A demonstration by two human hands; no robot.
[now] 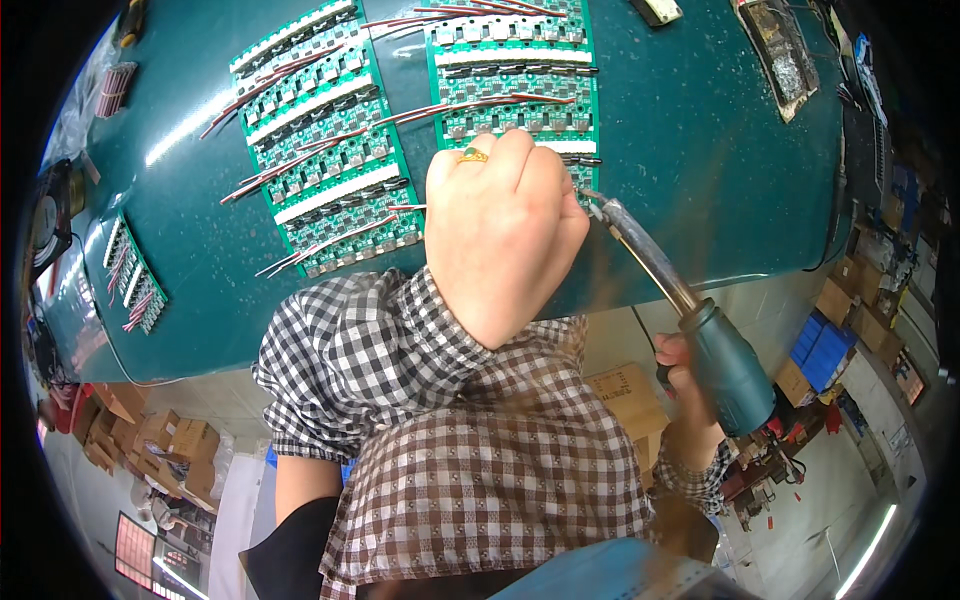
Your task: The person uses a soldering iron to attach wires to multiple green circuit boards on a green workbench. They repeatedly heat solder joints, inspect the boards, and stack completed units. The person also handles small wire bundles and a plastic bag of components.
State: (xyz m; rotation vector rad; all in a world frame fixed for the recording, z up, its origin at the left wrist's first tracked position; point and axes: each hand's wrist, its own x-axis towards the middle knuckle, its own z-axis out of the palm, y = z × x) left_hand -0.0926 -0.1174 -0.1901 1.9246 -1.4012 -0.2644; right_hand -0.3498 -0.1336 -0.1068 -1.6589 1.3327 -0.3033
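Observation:
My left hand, a ring on one finger, is closed over the near end of the right-hand green circuit board panel. A thin wire runs in under it from the left; what the fingertips pinch is hidden. My right hand is wrapped round the teal handle of a soldering iron. The iron's metal barrel slants up and left, its tip close beside my left fingers at the panel's edge. Left of my hand lies a second green panel, with red, black and white wires across its rows.
A small circuit board strip lies at the table's left edge, with a bundle of wires farther back. At the far right rests a dirty, metal-topped tray. The green table ends just in front of my body; cardboard boxes stand beyond.

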